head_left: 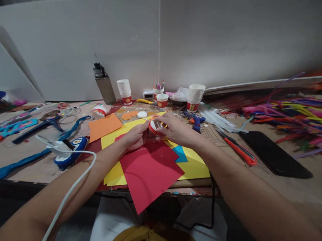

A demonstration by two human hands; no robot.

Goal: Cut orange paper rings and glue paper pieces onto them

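Note:
A red and white paper cup (152, 128) is held tilted over the coloured sheets, with a bit of orange at its upper edge. My left hand (137, 136) is closed around the cup's left side. My right hand (172, 125) grips it from the right, its fingers bent over the top. A small yellow and dark piece shows by the right fingers; I cannot make out what it is. Beneath both hands lie a red paper sheet (150, 174), yellow sheets (196, 167) and a blue paper piece (181, 154). Orange paper (104, 127) lies to the left.
Stacked paper cups (196, 97) and another stack (124, 91) stand behind, near a dark bottle (105, 85). A blue glue gun (196, 120), red cutter (240, 150) and black phone (276, 153) lie right. A power strip (71, 153) with a white cable is left.

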